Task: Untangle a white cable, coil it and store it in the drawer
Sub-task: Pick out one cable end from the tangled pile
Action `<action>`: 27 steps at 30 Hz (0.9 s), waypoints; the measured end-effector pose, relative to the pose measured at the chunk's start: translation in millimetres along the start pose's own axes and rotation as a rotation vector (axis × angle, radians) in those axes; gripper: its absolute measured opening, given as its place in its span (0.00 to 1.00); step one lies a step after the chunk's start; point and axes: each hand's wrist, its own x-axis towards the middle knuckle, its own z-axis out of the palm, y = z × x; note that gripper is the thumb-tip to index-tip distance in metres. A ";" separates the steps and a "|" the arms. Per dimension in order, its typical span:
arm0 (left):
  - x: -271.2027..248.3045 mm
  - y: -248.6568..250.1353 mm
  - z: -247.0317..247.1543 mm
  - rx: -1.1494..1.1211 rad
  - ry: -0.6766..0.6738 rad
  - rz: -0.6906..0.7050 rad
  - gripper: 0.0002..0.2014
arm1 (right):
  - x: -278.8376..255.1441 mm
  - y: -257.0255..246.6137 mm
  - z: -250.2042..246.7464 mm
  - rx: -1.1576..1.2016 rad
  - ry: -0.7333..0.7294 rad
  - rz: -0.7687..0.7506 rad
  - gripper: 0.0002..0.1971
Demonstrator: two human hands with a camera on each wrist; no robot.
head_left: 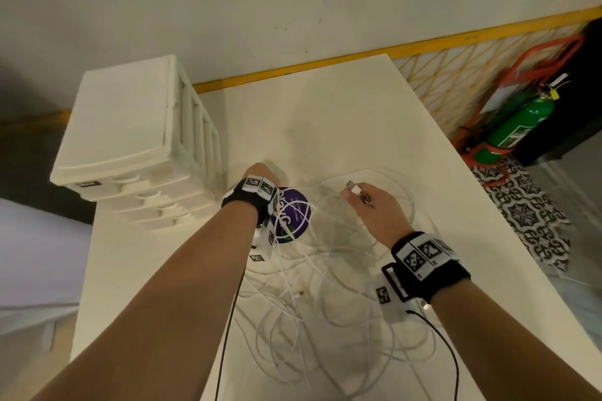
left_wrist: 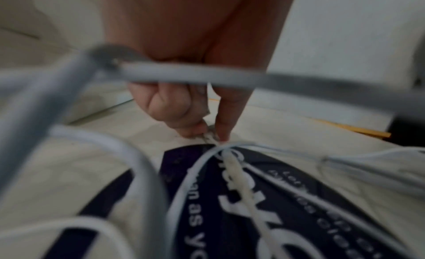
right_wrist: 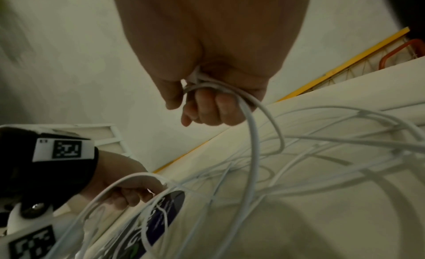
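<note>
A tangle of thin white cable (head_left: 325, 296) lies in loose loops over the white table (head_left: 342, 127). My right hand (head_left: 368, 205) is raised above it and grips the cable's USB plug end (head_left: 353, 188); the cable runs through its curled fingers (right_wrist: 207, 110). My left hand (head_left: 260, 172) is down at the far edge of a round purple sticker (head_left: 291, 215) and pinches a cable strand (left_wrist: 210, 135) between thumb and fingertip. The white drawer unit (head_left: 136, 146) stands at the table's back left, its drawers closed.
A yellow-edged lattice panel (head_left: 456, 65) stands along the wall behind the table. To the right, a green extinguisher (head_left: 518, 120) in an orange stand sits on the patterned floor. Black wires trail from both wristbands over the near table.
</note>
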 end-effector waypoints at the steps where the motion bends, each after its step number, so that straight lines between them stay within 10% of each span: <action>1: -5.9 3.2 -4.5 -0.052 0.012 -0.011 0.21 | 2.2 0.4 -0.2 0.033 -0.004 0.013 0.12; 5: -6.5 6.4 -19.7 -0.275 -0.013 0.016 0.17 | 7.0 -8.0 -1.0 0.202 0.023 -0.022 0.12; 17: -118.8 28.4 -71.6 -0.705 0.135 0.680 0.08 | -16.5 -83.4 -11.2 0.257 0.038 -0.371 0.20; 27: -190.2 38.4 -58.3 -0.888 0.009 0.744 0.06 | -55.4 -114.9 -16.9 0.293 0.087 -0.437 0.18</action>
